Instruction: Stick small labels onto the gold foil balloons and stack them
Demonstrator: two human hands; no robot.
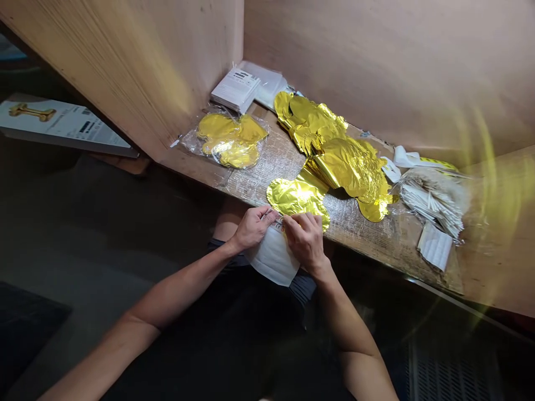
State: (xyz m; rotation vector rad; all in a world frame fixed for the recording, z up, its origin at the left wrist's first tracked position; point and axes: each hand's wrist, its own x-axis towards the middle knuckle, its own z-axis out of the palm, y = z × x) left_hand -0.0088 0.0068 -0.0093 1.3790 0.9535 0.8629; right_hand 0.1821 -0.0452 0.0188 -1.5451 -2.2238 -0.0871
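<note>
Over my lap, a whitish plastic bag [273, 259] with small printed marks along its top edge hangs from both hands. My left hand [253, 227] is closed in a pinch on the bag's upper left corner. On the other side my right hand [307, 238] has its fingers curled on the upper right part of the same edge. Just beyond the fingertips lies the near end of a gold foil balloon [292, 195], flat on the wooden bench [280, 133]. Whether the bag's mouth is apart is hidden by my fingers.
More gold foil balloons [351, 167] are heaped behind. At left lies a clear bag with folded gold foil [234, 139]; white printed cards [236, 89] stand behind it. White sticks [434, 200] and a folded white piece [434, 245] lie right. Wooden walls [376, 67] enclose the bench.
</note>
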